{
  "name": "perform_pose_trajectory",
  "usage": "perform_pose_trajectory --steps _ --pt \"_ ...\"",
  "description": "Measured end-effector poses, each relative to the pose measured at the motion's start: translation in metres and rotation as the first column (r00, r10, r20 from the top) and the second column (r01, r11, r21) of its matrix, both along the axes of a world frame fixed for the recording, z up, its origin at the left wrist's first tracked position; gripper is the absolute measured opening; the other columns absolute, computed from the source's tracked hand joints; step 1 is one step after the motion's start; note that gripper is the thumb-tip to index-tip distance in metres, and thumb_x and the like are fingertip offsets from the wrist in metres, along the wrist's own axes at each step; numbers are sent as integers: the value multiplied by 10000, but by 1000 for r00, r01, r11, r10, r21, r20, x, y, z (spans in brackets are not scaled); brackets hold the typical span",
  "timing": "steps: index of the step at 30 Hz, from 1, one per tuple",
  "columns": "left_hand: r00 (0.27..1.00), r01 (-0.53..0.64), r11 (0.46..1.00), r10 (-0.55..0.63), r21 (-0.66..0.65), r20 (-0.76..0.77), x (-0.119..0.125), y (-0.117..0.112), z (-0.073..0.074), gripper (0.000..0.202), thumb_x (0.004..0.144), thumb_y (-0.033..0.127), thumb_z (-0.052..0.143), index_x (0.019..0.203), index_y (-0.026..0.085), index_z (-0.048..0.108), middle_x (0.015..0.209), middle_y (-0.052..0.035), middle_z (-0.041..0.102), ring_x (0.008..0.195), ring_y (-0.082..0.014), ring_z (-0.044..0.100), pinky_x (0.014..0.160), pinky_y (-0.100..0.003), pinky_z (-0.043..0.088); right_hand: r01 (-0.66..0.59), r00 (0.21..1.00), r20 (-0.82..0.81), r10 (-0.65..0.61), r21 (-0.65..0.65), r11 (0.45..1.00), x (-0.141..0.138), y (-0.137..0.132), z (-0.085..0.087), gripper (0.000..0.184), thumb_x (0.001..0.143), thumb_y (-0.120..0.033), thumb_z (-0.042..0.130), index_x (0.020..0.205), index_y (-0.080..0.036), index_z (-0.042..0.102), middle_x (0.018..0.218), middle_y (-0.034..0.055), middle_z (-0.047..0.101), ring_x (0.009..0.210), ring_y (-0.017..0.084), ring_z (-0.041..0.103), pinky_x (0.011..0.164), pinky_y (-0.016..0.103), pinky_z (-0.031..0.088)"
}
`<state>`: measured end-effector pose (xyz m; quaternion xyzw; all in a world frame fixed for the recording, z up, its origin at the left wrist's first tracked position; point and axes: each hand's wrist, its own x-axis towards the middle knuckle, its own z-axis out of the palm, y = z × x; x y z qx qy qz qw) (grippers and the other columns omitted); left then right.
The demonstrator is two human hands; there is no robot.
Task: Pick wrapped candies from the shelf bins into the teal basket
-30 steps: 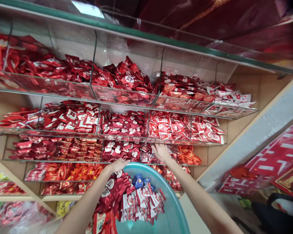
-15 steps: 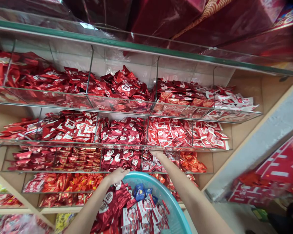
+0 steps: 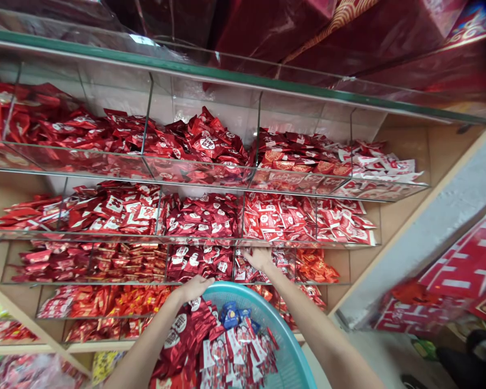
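Note:
A teal plastic basket (image 3: 295,335) is low in front of me, and my left hand (image 3: 194,288) grips its rim on the far left side. Inside lie large dark-red packets (image 3: 178,340), white-and-red small packets (image 3: 237,351) with printed figures, and a few blue packets (image 3: 230,315). My right hand (image 3: 260,258) reaches over the basket into a glass-fronted shelf compartment of small red-and-white packets (image 3: 281,260). Its fingers look spread over these packets, with the tips partly hidden; I see no packet held.
Tiered glass shelves with dividers hold red packets (image 3: 206,141) above and maroon packets (image 3: 202,219) below. A glass shelf edge (image 3: 210,241) runs just above my right hand. Orange packets (image 3: 314,266) fill the compartment to the right. A wooden side panel (image 3: 425,200) bounds the shelves.
My right hand has drawn back slightly from under the glass edge, showing more of its back and fingers. My left hand stays on the basket rim.

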<state>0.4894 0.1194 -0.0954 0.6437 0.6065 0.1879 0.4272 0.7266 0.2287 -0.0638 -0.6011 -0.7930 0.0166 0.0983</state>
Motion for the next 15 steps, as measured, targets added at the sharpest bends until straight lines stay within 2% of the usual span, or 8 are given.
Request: perform_pose_trajectory --steps 6,11,15 --pt "1000 13 1000 -13 -13 -15 1 -1 3 542 666 727 329 527 203 300 497 59 222 487 -81 202 498 -237 173 -16 999 -36 25 219 976 7 -16 -16 569 827 -577 307 1264 -237 439 1328 127 404 1235 303 282 996 520 109" --pt "1000 9 1000 -9 -17 -3 2 -2 8 544 651 732 335 522 205 291 495 60 214 483 -81 197 498 -240 167 -58 997 -36 70 274 960 14 -28 -23 536 830 -556 331 1263 -259 437 1303 123 394 1231 310 257 988 529 127" --pt "1000 -16 1000 16 -14 -3 4 -3 11 544 630 727 372 518 208 253 496 60 197 485 -78 186 502 -243 156 -104 993 -23 116 305 947 21 -40 -26 506 845 -546 293 1209 -251 487 1261 117 407 1198 277 299 1007 507 117"
